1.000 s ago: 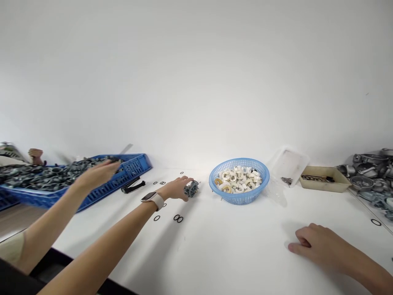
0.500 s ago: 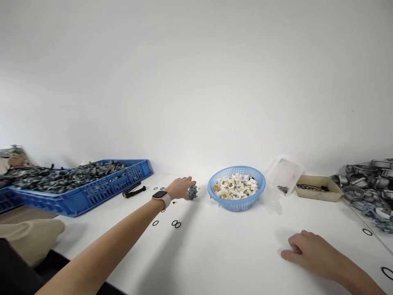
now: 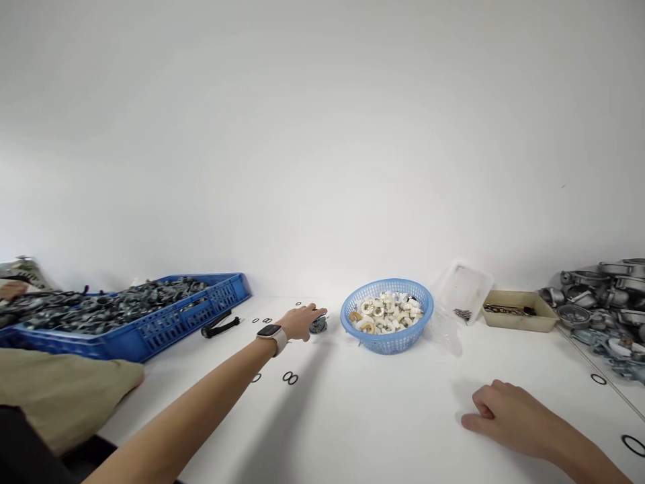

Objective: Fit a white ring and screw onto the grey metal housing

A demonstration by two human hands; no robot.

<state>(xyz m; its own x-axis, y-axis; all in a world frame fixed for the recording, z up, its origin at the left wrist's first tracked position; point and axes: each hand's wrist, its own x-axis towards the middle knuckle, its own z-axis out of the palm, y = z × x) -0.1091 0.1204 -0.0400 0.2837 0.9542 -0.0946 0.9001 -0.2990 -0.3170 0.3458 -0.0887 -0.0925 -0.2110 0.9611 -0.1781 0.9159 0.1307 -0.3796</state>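
My left hand (image 3: 301, 321), with a watch (image 3: 272, 334) on its wrist, reaches to the back of the white table. Its fingers are closed over a small grey metal part (image 3: 318, 326), whose round face shows below the fingertips. Whether the part touches the table I cannot tell. My right hand (image 3: 506, 415) rests on the table at the front right, fingers curled in and nothing visible in them. Nearest to my left hand are several black rubber rings (image 3: 290, 378) and a blue round basket (image 3: 390, 344) of white and yellowish ring-shaped pieces.
At left, a blue crate (image 3: 186, 329) holds many grey metal parts, with a black strap-like tool (image 3: 220, 327) beside it. A person's beige sleeve (image 3: 65, 390) reaches in. At right are a clear tray (image 3: 464, 289), a cream box (image 3: 521, 319) and piled metal housings (image 3: 605, 302).
The grey part under my left hand has turned, now showing a round face. The other person's sleeve has come further in from the left. My right hand stays put.
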